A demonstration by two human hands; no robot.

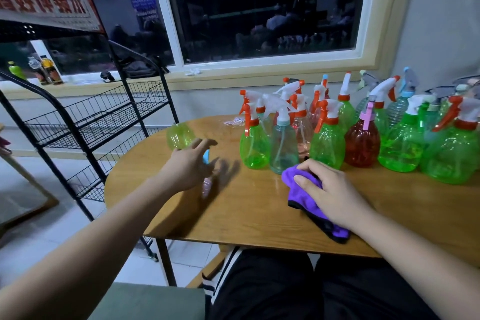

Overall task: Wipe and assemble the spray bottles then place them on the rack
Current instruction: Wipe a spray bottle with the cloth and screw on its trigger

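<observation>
Right hand (335, 195) grips purple cloth (302, 199); left hand (187, 166) released, beside green bottle (178, 134).

views: one, head cam only
position: on my head; I sit at the tabletop (259, 210), my lap along the bottom edge
facing: forward and down, wide-angle, edges bend
nearness: close; left hand (191, 163) and right hand (330, 195) on the purple cloth (298, 195) sit mid-frame, forearms enter from the lower corners
far field: window (259, 8) straight ahead, rack (104, 117) to my left, spray bottles (363, 132) right of centre
</observation>
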